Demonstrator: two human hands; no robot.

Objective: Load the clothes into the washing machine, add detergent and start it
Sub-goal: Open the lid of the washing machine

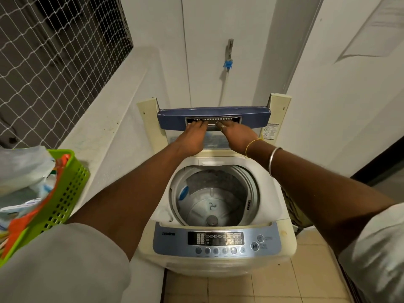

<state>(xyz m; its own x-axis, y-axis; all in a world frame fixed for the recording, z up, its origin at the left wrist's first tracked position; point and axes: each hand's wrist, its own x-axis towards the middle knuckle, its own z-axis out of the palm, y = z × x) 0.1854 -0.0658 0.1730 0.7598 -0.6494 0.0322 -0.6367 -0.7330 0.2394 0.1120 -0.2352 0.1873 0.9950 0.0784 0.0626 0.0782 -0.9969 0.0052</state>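
Observation:
A cream top-loading washing machine (pixel 282 235) stands below me with its lid (pixel 175 119) folded up at the back. Its steel drum (pixel 215 204) holds no clothes. My left hand (pixel 193 137) and my right hand (pixel 237 134) both reach over the drum, fingers hooked into the grey handle slot of the blue lid edge. The control panel (pixel 216 239) with buttons faces me at the front. A green plastic basket (pixel 72 182) at the left holds plastic bags and an orange item; no clothes are clearly visible.
A white ledge (pixel 102 136) runs along the left under a netted window (pixel 50 62). A tap with a blue hose connector (pixel 228 60) is on the wall behind the machine. Beige tiled floor (pixel 273 283) lies at the front right.

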